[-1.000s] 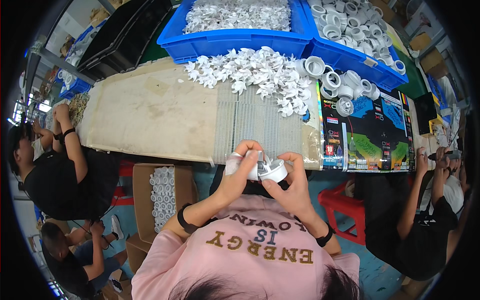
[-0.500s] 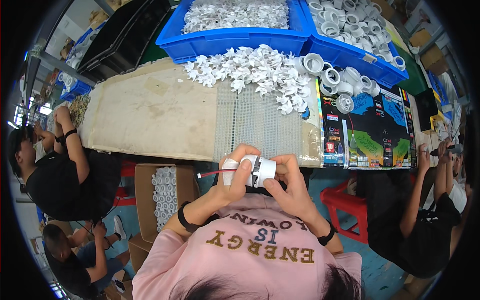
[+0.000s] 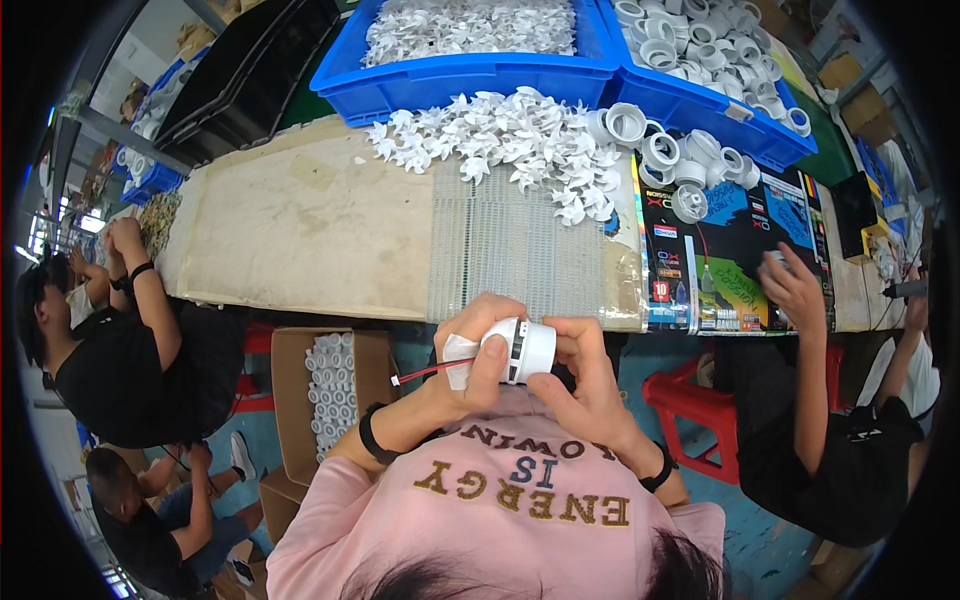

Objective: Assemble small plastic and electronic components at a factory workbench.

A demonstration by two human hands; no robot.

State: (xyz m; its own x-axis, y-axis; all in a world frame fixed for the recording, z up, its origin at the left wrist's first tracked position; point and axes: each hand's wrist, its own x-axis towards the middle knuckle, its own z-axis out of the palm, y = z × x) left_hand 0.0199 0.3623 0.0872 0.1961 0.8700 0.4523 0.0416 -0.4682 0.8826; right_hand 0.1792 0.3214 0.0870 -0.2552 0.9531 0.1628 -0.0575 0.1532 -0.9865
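Just off the table's near edge, both my hands hold a white round plastic housing (image 3: 534,352) with dark slots around its middle. My left hand (image 3: 470,365) grips its left end, thumb along the side, and a piece of white wrap (image 3: 458,358) shows at the fingers. A red-and-black wire (image 3: 425,373) with a small white plug sticks out to the left past this hand. My right hand (image 3: 590,385) closes on the housing's right end, thumb below and fingers partly hidden behind it.
White bladed fan wheels (image 3: 500,135) lie piled before a blue bin (image 3: 470,75) of more. White ring-shaped housings (image 3: 705,150) sit by another blue bin (image 3: 710,115). A co-worker's hand (image 3: 795,290) reaches over the table at right. A carton (image 3: 375,370) and red stool (image 3: 690,420) stand below.
The housing has turned slightly in my hands, and the wire plug has dropped a little. At the right, the co-worker's hand has moved up over the table.
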